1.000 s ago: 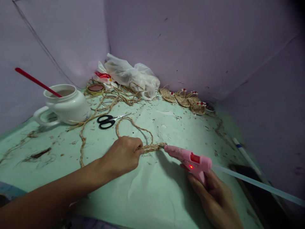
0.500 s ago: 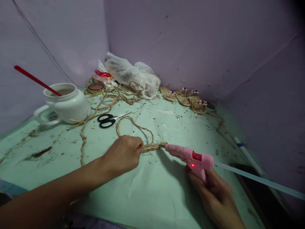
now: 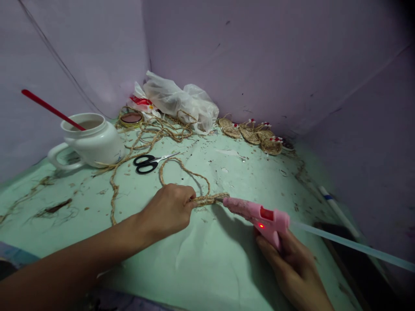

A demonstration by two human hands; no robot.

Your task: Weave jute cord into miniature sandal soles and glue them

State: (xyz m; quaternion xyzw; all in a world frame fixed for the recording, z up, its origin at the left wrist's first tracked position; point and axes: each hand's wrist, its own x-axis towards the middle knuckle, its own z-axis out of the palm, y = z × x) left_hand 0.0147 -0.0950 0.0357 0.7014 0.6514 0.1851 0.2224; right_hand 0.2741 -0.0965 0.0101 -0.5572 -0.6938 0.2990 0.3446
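My left hand [image 3: 168, 210] is closed in a pinch on a doubled length of jute rope [image 3: 207, 200] lying on the pale green table cover [image 3: 207, 259]. The rope loops back behind the hand toward the scissors. My right hand [image 3: 292, 265] grips a pink hot glue gun [image 3: 259, 214] with a red light lit. Its nozzle touches the right end of the doubled rope. A clear glue stick [image 3: 353, 246] sticks out of the gun's back to the right.
Black-handled scissors [image 3: 149, 163] lie behind the rope loop. A white mug [image 3: 90, 142] with a red stick stands at the left. A plastic bag [image 3: 180, 103], a round lid [image 3: 130, 119] and several woven jute pieces [image 3: 256, 134] sit along the back wall. A white pen [image 3: 337, 210] lies at the right.
The glue gun's nozzle has slid slightly left along the doubled rope. My left hand has kept its pinch in the same place.
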